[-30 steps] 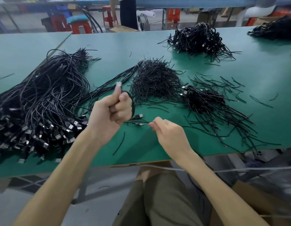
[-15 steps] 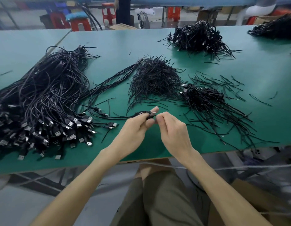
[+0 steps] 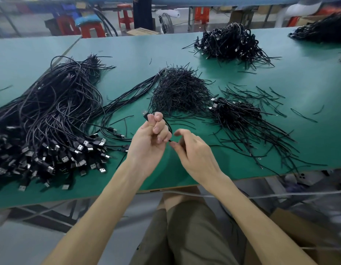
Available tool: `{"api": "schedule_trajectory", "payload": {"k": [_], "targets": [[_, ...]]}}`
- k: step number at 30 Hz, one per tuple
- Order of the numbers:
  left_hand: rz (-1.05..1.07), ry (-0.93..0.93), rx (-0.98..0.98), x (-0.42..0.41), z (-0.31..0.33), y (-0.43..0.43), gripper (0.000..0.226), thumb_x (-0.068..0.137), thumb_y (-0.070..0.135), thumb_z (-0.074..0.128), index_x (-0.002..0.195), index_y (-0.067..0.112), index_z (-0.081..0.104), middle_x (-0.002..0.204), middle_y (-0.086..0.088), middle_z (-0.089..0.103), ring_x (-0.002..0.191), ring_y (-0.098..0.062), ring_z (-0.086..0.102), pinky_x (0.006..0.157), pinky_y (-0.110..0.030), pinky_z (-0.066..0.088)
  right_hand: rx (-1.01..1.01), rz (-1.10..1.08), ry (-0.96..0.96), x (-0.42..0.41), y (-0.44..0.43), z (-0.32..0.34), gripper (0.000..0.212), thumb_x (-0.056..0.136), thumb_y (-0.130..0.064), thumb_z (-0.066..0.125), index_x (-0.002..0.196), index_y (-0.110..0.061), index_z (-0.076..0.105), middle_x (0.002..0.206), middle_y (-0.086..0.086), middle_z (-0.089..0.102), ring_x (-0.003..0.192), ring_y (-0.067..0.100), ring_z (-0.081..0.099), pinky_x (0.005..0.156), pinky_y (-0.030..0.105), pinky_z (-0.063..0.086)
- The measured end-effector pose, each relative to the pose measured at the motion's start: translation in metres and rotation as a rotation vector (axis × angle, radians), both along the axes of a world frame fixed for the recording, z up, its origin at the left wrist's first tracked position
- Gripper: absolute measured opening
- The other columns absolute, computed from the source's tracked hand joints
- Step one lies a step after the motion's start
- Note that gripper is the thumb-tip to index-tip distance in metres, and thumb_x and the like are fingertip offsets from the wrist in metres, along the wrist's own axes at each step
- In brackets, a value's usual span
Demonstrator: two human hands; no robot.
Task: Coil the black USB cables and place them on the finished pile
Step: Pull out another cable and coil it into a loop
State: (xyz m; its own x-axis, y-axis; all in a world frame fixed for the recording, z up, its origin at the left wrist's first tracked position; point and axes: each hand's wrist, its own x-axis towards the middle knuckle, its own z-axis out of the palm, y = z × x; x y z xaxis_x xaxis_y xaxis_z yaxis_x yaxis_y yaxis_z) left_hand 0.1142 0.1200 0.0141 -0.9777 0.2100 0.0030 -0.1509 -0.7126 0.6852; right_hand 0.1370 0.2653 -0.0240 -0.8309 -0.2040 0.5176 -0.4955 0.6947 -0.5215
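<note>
My left hand (image 3: 150,138) is raised over the green table (image 3: 309,88), fingers curled round a black USB cable (image 3: 168,127) that loops out of the fist, its plug sticking up beside the thumb. My right hand (image 3: 192,152) pinches the cable's lower end right beside the left fingers. A big heap of uncoiled black cables (image 3: 47,119) with USB plugs lies at the left. A small pile of coiled cables (image 3: 236,113) lies to the right of my hands.
A mound of thin black ties (image 3: 181,90) sits in the middle, with loose ties (image 3: 261,94) scattered to its right. Two more cable piles (image 3: 229,43) lie at the back right. The table's front edge runs just below my wrists. Red stools (image 3: 93,29) stand behind.
Both hands have lifted from the table surface. My left hand turned upward with the cable wound round its fingers, and my right hand dropped slightly to the cable's lower end.
</note>
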Motion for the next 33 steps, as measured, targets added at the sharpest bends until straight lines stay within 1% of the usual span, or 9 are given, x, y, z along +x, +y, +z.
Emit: {"api": "schedule_trajectory", "payload": {"k": [3,6,10,14,18,22,25,29,33], "targets": [[-0.042,0.070,-0.118,0.003,-0.005,0.001,0.033,0.112,0.030,0.031,0.087,0.017,0.050,0.063,0.008,0.038,0.053,-0.009,0.036,0.065,-0.023,0.040,0.006,0.048,-0.056,-0.001,-0.001,-0.002,0.057,0.101,-0.035,0.056,0.147,-0.005,0.042,0.113,0.006,0.067,0.094,0.027,0.064,0.084,0.039,0.051],[-0.171,0.144,-0.172,0.011,-0.013,0.004,0.040,0.113,0.022,0.028,0.084,0.020,0.056,0.067,0.006,0.043,0.060,-0.011,0.045,0.077,-0.026,0.046,-0.078,0.084,-0.071,0.004,0.001,0.000,0.061,0.101,-0.029,0.057,0.154,-0.009,0.034,0.136,0.008,0.063,0.102,0.027,0.067,0.081,0.035,0.052],[-0.300,0.227,-0.209,0.014,-0.015,0.000,0.038,0.110,0.021,0.030,0.084,0.016,0.056,0.069,0.003,0.051,0.073,-0.015,0.059,0.088,-0.033,0.048,-0.125,0.119,-0.035,0.011,0.006,0.002,0.060,0.100,-0.030,0.059,0.149,-0.002,0.040,0.129,0.012,0.067,0.091,0.033,0.072,0.076,0.045,0.058],[-0.347,0.211,-0.229,0.018,-0.018,-0.003,0.032,0.104,0.028,0.035,0.083,0.013,0.055,0.072,-0.001,0.057,0.078,-0.018,0.060,0.086,-0.034,0.053,-0.102,0.140,-0.067,0.012,0.006,0.002,0.064,0.096,-0.040,0.051,0.151,-0.010,0.038,0.136,0.006,0.062,0.096,0.027,0.070,0.079,0.039,0.057],[-0.355,0.213,-0.286,0.017,-0.021,-0.004,0.031,0.104,0.028,0.037,0.084,0.011,0.055,0.073,-0.004,0.059,0.078,-0.020,0.060,0.083,-0.034,0.054,-0.076,0.157,-0.108,0.008,0.005,0.000,0.060,0.097,-0.036,0.051,0.150,-0.014,0.037,0.135,0.002,0.059,0.098,0.025,0.068,0.081,0.039,0.055],[-0.260,0.262,-0.474,0.010,-0.022,-0.015,0.027,0.102,0.028,0.045,0.088,0.009,0.057,0.086,-0.009,0.064,0.088,-0.025,0.062,0.090,-0.033,0.051,-0.007,0.118,-0.060,0.006,0.004,0.001,0.051,0.098,-0.025,0.052,0.145,-0.008,0.043,0.116,0.004,0.055,0.080,0.024,0.062,0.069,0.043,0.055],[-0.169,0.299,-0.676,0.006,-0.025,-0.020,0.029,0.098,0.034,0.053,0.089,0.007,0.059,0.091,-0.011,0.065,0.092,-0.026,0.061,0.094,-0.033,0.047,0.100,0.055,-0.042,0.004,0.006,0.002,0.051,0.098,-0.022,0.056,0.145,-0.005,0.045,0.114,0.008,0.051,0.076,0.027,0.057,0.063,0.044,0.054],[-0.070,0.282,-0.736,0.009,-0.027,-0.025,0.020,0.095,0.019,0.057,0.089,0.003,0.067,0.087,-0.003,0.071,0.086,-0.022,0.067,0.091,-0.031,0.053,0.137,0.075,-0.067,0.004,0.000,-0.002,0.049,0.100,-0.016,0.059,0.143,0.001,0.043,0.124,0.013,0.054,0.086,0.035,0.064,0.068,0.045,0.056],[0.055,0.286,-0.847,0.005,-0.025,-0.026,0.010,0.095,0.001,0.063,0.092,0.003,0.073,0.091,-0.011,0.077,0.085,-0.027,0.072,0.087,-0.038,0.059,0.108,0.067,-0.105,0.003,0.002,-0.004,0.047,0.103,-0.017,0.055,0.144,0.002,0.042,0.124,0.015,0.057,0.093,0.037,0.066,0.077,0.046,0.056]]}}
